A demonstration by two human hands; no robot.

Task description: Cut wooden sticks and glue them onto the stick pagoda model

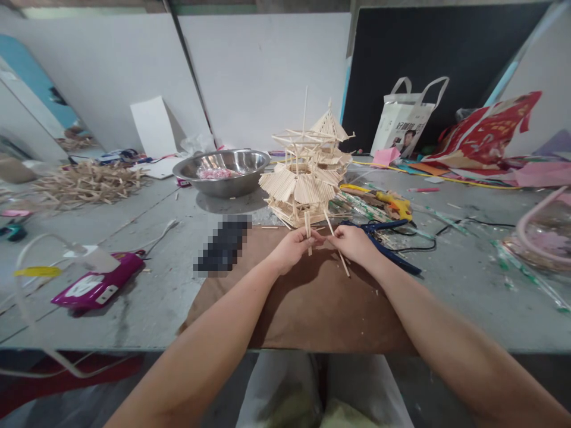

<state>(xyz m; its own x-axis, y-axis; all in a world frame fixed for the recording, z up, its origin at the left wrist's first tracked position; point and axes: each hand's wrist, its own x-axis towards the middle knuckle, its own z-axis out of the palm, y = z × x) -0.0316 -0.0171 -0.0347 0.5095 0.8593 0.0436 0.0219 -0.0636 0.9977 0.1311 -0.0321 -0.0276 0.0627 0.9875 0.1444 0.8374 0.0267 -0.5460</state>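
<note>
At the middle of the bench, close in front of me, both hands at work over a brown sheet [321,309]; my left hand [291,249] has thumb and fingertips pinched on a few short sticks [308,221], held side by side and close to upright; my right hand [353,242] has thumb and forefinger pinching a longer stick [342,258], slanted, its lower end towards me; the two hands sit near each other, remaining fingers curled, their exact set too small to tell; at twelve o'clock from them, just beyond, stands the stick model [303,184], tiered like a pagoda, slatted roofs flaring outward, a thin rod rising from its upper frame, a pointed roof showing behind; whether the held sticks touch it I cannot tell; at nine, a dark blurred-out object [225,244] by the sheet's edge; at ten, a steel bowl [223,175] with something pink and white inside; between nine and ten, farther off, a heap of loose sticks [93,185]; between eight and nine, a purple power strip [102,282] with a white plug in it; at three, a dark blue-handled tool [395,257], near my right hand; at two, a yellow tool [399,205]; at one, against the dark panel, a white carrier bag [404,122].
</note>
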